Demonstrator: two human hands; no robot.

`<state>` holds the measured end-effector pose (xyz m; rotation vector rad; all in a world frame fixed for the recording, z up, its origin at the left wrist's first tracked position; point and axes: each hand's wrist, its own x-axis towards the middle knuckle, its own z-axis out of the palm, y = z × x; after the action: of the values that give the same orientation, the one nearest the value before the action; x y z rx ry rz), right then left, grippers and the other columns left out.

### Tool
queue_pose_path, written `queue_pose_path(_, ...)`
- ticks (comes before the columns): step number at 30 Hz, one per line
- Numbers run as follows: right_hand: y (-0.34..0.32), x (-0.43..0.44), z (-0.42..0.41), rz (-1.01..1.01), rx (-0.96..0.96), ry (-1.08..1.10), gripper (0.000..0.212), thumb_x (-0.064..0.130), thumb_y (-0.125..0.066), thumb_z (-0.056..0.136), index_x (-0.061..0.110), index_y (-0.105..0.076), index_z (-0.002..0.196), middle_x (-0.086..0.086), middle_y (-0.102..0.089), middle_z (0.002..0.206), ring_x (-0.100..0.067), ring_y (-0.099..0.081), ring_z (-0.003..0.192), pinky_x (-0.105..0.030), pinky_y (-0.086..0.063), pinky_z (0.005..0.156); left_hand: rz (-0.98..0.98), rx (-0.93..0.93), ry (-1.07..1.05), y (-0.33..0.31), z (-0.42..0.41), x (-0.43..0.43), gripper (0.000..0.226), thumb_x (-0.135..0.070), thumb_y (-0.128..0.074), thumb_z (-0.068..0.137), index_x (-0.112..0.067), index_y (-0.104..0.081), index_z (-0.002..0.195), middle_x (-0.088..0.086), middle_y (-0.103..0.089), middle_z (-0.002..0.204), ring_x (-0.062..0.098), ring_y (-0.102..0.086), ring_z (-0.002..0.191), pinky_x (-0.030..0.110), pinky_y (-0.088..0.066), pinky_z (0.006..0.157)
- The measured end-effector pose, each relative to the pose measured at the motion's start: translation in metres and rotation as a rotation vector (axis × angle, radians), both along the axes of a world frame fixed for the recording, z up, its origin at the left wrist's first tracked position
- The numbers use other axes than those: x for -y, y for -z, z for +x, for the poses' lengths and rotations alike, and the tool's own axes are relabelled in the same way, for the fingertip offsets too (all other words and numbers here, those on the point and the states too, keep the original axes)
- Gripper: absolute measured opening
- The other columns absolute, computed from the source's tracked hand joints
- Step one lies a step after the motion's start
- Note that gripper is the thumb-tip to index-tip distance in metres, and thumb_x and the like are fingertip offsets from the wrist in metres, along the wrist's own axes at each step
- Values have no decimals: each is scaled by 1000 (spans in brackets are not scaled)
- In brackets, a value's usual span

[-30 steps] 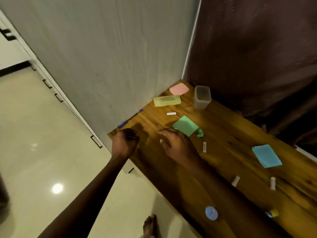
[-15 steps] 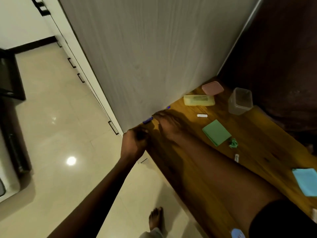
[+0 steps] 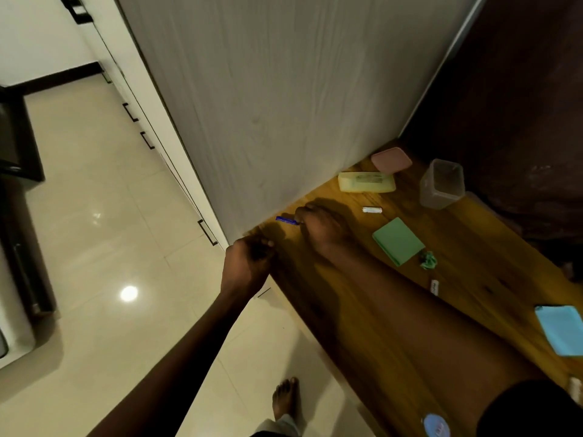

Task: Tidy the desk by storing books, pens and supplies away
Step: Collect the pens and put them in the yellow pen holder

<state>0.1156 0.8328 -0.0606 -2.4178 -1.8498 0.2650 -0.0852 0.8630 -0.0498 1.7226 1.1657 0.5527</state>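
Since earlier, right hand point(image 3: 321, 228) reached the one blue pen point(image 3: 285, 220); fingers point(image 3: 302, 216) pinch it at the wall point(image 3: 268, 121), near desk point(image 3: 473, 247) edge. Left hand point(image 3: 249, 258) curled; I cannot tell its hold.

Left hand point(image 3: 249, 263) fisted; right hand point(image 3: 321, 227) far forward, fingers curled down.

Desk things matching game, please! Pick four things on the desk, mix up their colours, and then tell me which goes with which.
Things:
1. pen
2. tub
3. long case
4. flat lid

Colours:
A. pink
B. dark blue
C. see-through
D. yellow

Pairs: 1-B, 2-C, 3-D, 4-A
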Motion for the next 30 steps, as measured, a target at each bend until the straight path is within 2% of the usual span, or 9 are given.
queue_pose_path(3,-6,32,7,213,-315,224,12,22,-61,96,26,-67,106,3,-70,108,-20,-67,100,-37,-57,85,-35,54,47,-8,11,11,7,-12,-74,88,-19,-73,86,-10,-76,78,-1,-71,70,15,-54,61)
queue_pose_path(5,-13,61,12,332,-497,312,8,20,-69,93,20,-69,101,5,-73,99,-12,-69,90,-34,-59,79,-51,69,88,-13,22,21,10,-11,-74,89,-20,-74,88,-10,-76,82,-1,-71,71,20,-55,63)
queue_pose_path(8,-32,107,19,449,-684,478,8,21,-74,91,17,-71,98,10,-73,89,0,-68,80,-20,-56,71,3,68,192,-18,43,40,7,-16,-75,89,-21,-76,94,-10,-77,88,4,-73,79,28,-60,71)
queue_pose_path(10,-44,142,23,502,-764,573,8,24,-75,91,21,-72,98,14,-72,89,4,-68,80,-13,-54,68,52,80,257,-24,59,57,10,-17,-76,89,-19,-77,99,-11,-77,94,4,-73,84,28,-61,76)
queue_pose_path(12,-54,179,27,570,-830,647,11,26,-76,91,23,-72,101,10,-74,93,0,-70,88,-20,-58,74,96,99,322,-31,77,79,10,-18,-76,89,-19,-77,99,-13,-76,94,1,-72,84,26,-61,76)
queue_pose_path(17,-78,276,26,739,-899,796,10,25,-77,91,23,-72,100,6,-76,96,-7,-73,90,-29,-62,74,69,164,471,-44,116,146,9,-15,-76,89,-18,-77,98,-11,-77,91,3,-72,83,21,-58,74)
queue_pose_path(21,-94,353,23,907,-905,881,10,21,-77,91,20,-71,100,4,-77,94,-13,-74,87,-35,-62,68,64,193,568,-47,145,205,10,-20,-78,87,-20,-79,97,-10,-78,91,7,-73,86,27,-59,77)
queue_pose_path(24,-102,410,20,981,-871,960,15,24,-77,91,23,-72,105,7,-76,100,-14,-74,93,-42,-63,82,66,207,634,-52,163,255,10,-19,-79,86,-19,-80,96,-9,-78,93,9,-72,86,23,-57,77)
queue_pose_path(30,-110,524,17,1147,-824,1099,19,15,-77,90,14,-73,108,0,-79,98,-17,-76,90,-39,-64,81,126,201,832,-63,185,355,17,-6,-74,86,-20,-79,93,-11,-76,86,4,-70,78,14,-52,70)
